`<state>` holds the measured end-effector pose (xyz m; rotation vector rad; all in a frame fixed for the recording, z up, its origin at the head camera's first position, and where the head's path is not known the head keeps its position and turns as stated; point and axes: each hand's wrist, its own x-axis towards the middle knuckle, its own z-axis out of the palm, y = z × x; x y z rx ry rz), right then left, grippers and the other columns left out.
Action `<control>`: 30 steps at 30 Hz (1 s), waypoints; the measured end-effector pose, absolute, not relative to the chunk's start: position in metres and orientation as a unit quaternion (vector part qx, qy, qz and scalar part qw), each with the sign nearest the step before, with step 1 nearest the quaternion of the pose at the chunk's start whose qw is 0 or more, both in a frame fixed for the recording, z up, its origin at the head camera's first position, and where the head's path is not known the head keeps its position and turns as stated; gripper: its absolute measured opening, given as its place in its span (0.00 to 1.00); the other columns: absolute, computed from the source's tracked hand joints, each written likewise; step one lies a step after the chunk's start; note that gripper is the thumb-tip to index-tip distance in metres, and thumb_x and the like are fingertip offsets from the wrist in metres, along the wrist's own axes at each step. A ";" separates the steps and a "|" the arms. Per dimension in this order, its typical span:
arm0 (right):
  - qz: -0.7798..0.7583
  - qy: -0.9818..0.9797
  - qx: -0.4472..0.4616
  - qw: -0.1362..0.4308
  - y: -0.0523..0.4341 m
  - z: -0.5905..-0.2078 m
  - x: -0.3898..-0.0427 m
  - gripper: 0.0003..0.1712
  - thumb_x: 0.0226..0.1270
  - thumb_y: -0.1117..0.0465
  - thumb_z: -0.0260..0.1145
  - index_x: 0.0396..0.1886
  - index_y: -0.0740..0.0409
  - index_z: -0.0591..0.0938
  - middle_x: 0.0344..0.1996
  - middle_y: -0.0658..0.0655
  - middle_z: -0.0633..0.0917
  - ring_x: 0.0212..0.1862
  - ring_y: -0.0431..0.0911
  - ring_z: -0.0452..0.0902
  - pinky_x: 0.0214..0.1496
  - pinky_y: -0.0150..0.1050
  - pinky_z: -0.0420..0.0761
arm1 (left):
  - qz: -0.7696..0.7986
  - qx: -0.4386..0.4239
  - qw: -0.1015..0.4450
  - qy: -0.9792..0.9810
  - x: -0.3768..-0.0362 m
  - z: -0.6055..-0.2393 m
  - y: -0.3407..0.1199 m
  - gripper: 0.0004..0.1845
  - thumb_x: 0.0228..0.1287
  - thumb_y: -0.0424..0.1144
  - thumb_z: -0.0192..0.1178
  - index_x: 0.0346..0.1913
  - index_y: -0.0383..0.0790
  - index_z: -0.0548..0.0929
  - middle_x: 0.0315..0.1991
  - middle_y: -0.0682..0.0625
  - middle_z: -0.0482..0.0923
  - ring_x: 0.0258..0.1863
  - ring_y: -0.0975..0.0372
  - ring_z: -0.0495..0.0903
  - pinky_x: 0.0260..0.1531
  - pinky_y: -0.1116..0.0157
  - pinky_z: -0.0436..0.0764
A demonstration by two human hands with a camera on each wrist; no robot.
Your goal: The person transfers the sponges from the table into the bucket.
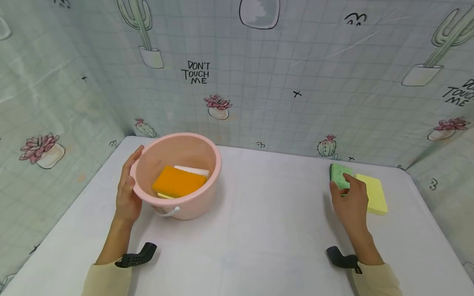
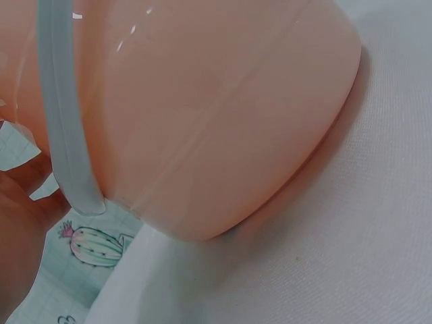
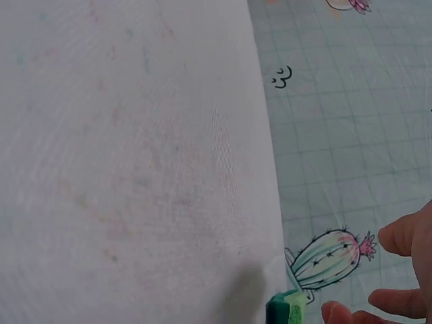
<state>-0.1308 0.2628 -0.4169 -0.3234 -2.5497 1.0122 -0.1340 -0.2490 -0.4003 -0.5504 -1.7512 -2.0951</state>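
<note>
A: What is under your hands?

B: You stand at a white table (image 1: 266, 230) with a soft cloth look. Walls (image 1: 296, 74) with a pale green grid close it in at the back and on both sides. They have drawings of cacti in pots, pink flowers, and the words "DON'T TOUCH ME".

A: Where are your hands?

B: Your left hand (image 1: 127, 193) rests on the outside of the pink tub (image 1: 192, 203), on its left side. The fingers curve along the rim, thumb up near the top. Your right hand (image 1: 349, 201) is far off to the right. Its fingers pinch the green sponge (image 1: 338, 173), which stands tilted up on the table, just beside the yellow sponge (image 1: 375, 193) that lies flat.

A: What is in the tub?

B: An orange sponge (image 1: 177, 182) lies in it, leaning on a white one (image 1: 194, 169). A thin yellow edge peeks out under the orange one.

A: What is hard to see?

B: Most of the white sponge is hidden. Your right hand covers the lower part of the green sponge. In the left wrist view, you see only the tub's wall, its pale handle (image 2: 67, 135) and a blurry bit of hand. In the right wrist view, only a green corner and some fingertips (image 3: 398, 236) show at the bottom edge.
</note>
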 end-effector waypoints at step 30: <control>0.345 -0.912 -0.202 0.098 0.276 -0.440 -0.133 0.44 0.69 0.51 0.57 0.71 0.75 0.51 0.63 0.79 0.52 0.48 0.78 0.67 0.47 0.69 0.69 | -0.745 -0.175 0.175 -0.620 -0.133 -0.399 -0.246 0.32 0.67 0.44 0.47 0.73 0.41 0.59 0.74 0.44 0.51 0.68 0.51 0.53 0.61 0.68 0.67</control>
